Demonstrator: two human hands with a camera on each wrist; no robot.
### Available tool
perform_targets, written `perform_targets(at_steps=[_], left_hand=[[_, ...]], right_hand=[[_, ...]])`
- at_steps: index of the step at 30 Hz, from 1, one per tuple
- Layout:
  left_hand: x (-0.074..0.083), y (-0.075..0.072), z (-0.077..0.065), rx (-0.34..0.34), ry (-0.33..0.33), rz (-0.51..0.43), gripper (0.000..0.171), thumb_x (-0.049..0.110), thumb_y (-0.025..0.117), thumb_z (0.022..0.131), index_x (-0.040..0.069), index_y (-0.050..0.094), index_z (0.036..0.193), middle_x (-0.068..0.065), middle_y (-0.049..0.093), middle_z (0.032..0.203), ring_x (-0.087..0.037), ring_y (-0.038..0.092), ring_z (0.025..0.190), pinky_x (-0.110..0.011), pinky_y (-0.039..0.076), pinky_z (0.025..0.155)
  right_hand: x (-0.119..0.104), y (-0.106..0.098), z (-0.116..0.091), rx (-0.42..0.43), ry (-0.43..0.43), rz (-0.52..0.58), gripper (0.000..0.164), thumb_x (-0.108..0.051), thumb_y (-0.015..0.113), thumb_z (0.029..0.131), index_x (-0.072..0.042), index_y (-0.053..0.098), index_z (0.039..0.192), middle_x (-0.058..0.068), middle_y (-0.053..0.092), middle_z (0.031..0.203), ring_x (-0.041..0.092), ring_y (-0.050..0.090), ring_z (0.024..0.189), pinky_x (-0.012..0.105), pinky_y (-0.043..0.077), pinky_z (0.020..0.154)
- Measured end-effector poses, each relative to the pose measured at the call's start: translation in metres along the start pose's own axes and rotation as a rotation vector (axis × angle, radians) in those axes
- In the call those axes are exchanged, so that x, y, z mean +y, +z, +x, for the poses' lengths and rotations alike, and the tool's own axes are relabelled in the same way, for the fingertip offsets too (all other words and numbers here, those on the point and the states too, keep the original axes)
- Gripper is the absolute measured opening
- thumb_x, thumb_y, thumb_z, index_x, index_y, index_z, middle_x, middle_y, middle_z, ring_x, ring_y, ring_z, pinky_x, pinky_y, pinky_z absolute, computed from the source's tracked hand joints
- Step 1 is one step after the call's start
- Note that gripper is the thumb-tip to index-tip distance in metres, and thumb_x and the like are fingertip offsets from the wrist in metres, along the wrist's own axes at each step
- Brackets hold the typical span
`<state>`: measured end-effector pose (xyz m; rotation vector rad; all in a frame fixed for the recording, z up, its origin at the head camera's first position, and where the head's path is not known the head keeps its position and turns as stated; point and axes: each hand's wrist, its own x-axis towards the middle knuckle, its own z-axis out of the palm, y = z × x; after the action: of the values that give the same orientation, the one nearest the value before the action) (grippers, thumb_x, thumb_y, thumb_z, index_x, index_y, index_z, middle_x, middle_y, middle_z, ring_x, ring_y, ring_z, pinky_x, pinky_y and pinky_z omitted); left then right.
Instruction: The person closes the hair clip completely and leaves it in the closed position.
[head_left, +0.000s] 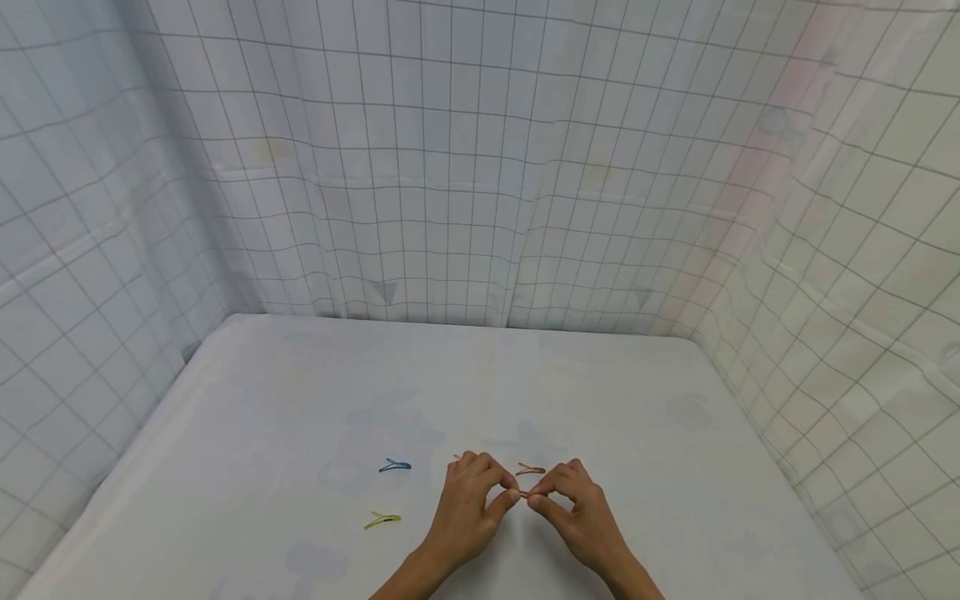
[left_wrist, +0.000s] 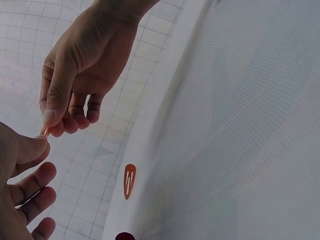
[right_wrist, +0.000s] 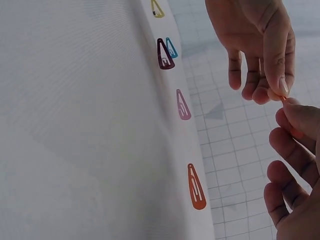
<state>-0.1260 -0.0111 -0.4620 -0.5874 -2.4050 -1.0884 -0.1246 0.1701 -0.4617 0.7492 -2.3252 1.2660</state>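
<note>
An orange snap hair clip (head_left: 524,493) is pinched between both hands over the front of the table. My left hand (head_left: 468,510) grips one end with thumb and index finger. At the other end, the thumb and index finger of my right hand (head_left: 581,512) hold it; the remaining fingers are loosely bent in the wrist views. Most of the held clip (left_wrist: 45,131) is covered by fingertips. Just beyond the hands lies another orange hair clip (head_left: 530,468). A pink hair clip (right_wrist: 183,104) is mostly hidden behind my left hand in the head view.
To the left on the white table (head_left: 262,417) are a blue hair clip (head_left: 395,465) and a yellow-green one (head_left: 382,519). A dark maroon hair clip (right_wrist: 165,54) shows in the right wrist view. Grid-patterned curtains (head_left: 450,167) enclose the table's back and sides.
</note>
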Motion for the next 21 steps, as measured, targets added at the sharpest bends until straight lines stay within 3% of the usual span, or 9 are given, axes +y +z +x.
perform_targets(at_steps=[10, 13, 17, 21], left_hand=[[0.004, -0.003, 0.001, -0.048, -0.083, -0.046, 0.012, 0.017, 0.071, 0.080, 0.024, 0.062, 0.075, 0.014, 0.058, 0.080, -0.005, 0.047, 0.080, -0.031, 0.034, 0.076], [0.004, -0.004, 0.002, -0.088, -0.131, -0.113, 0.011, 0.015, 0.067, 0.082, 0.023, 0.062, 0.075, 0.013, 0.059, 0.081, -0.010, 0.053, 0.085, -0.040, 0.039, 0.087], [0.003, -0.005, 0.003, -0.147, -0.185, -0.225, 0.008, 0.015, 0.064, 0.084, 0.020, 0.062, 0.078, 0.011, 0.060, 0.083, -0.012, 0.056, 0.090, -0.054, 0.037, 0.096], [0.002, -0.006, 0.003, -0.202, -0.240, -0.289, 0.006, 0.018, 0.062, 0.087, 0.019, 0.062, 0.081, 0.010, 0.061, 0.084, -0.010, 0.050, 0.088, -0.036, 0.039, 0.086]], right_hand=[[0.011, -0.002, -0.004, 0.026, -0.066, -0.144, 0.022, -0.017, 0.077, 0.075, -0.022, 0.067, 0.094, -0.013, 0.062, 0.092, 0.003, 0.045, 0.085, 0.021, 0.042, 0.070], [0.013, -0.003, -0.003, 0.047, -0.102, -0.166, 0.028, -0.012, 0.079, 0.072, -0.020, 0.066, 0.095, -0.011, 0.062, 0.092, 0.003, 0.045, 0.086, 0.018, 0.040, 0.071], [0.014, -0.004, -0.003, 0.066, -0.148, -0.162, 0.031, -0.008, 0.079, 0.070, -0.018, 0.066, 0.096, -0.010, 0.062, 0.092, 0.004, 0.045, 0.086, 0.017, 0.038, 0.072], [0.015, -0.004, -0.003, 0.073, -0.169, -0.169, 0.031, -0.009, 0.080, 0.070, -0.019, 0.067, 0.096, -0.010, 0.062, 0.092, 0.004, 0.044, 0.086, 0.016, 0.038, 0.072]])
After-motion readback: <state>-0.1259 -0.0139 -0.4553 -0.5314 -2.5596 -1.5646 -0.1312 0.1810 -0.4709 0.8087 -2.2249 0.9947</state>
